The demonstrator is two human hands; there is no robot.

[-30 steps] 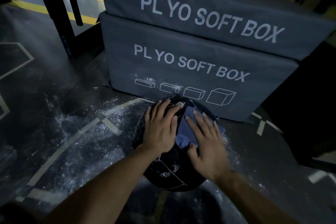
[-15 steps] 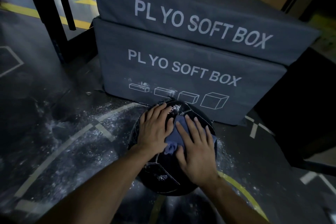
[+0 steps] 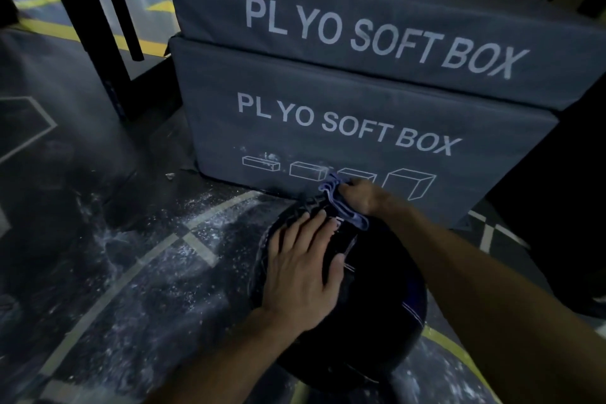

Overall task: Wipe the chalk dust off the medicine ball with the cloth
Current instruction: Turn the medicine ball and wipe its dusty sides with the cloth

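A black medicine ball [image 3: 377,298] with stitched seams sits on the dark floor in front of the lower plyo box. My left hand [image 3: 305,269] lies flat on the ball's top left, fingers straight. My right hand [image 3: 360,195] is at the ball's far top edge and grips a bunched blue cloth [image 3: 341,207], whose folds trail down onto the ball. The far side of the ball is hidden behind the hand and cloth.
Two stacked grey boxes marked PLYO SOFT BOX [image 3: 360,128] stand right behind the ball. White chalk dust [image 3: 157,239] is scattered over the floor to the left. A black rack frame [image 3: 98,43] rises at the back left. A yellow floor line [image 3: 459,351] curves at the right.
My right hand has gone from pressing the cloth flat on the ball's top to gripping it bunched at the far edge. My left hand slid slightly nearer on the ball.
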